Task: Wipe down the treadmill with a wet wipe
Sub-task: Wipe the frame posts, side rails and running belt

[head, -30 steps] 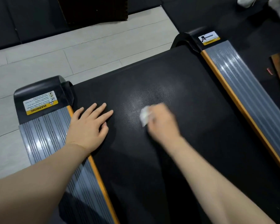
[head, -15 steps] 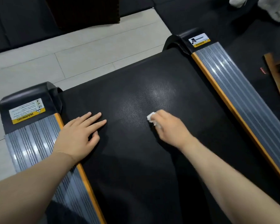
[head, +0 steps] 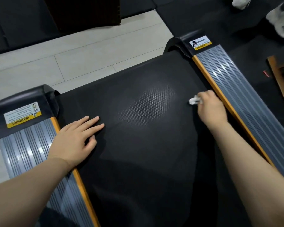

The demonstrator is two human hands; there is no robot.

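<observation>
The treadmill belt [head: 138,145] fills the near view. At nine o'clock the left hand [head: 75,141] rests flat on it, fingers straight and slightly spread. Farther, at two o'clock, the right hand [head: 210,108] pinches the wet wipe [head: 193,101] against the belt, near the orange strip [head: 223,99]. Bunched so small, the wipe could slip out or miss patches.

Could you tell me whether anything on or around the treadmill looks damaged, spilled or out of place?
Nothing stands out. The belt is flat and unmarked apart from a pale sheen near its middle. The right hand holds the wet wipe by the right rail; the left hand rests flat.
</observation>
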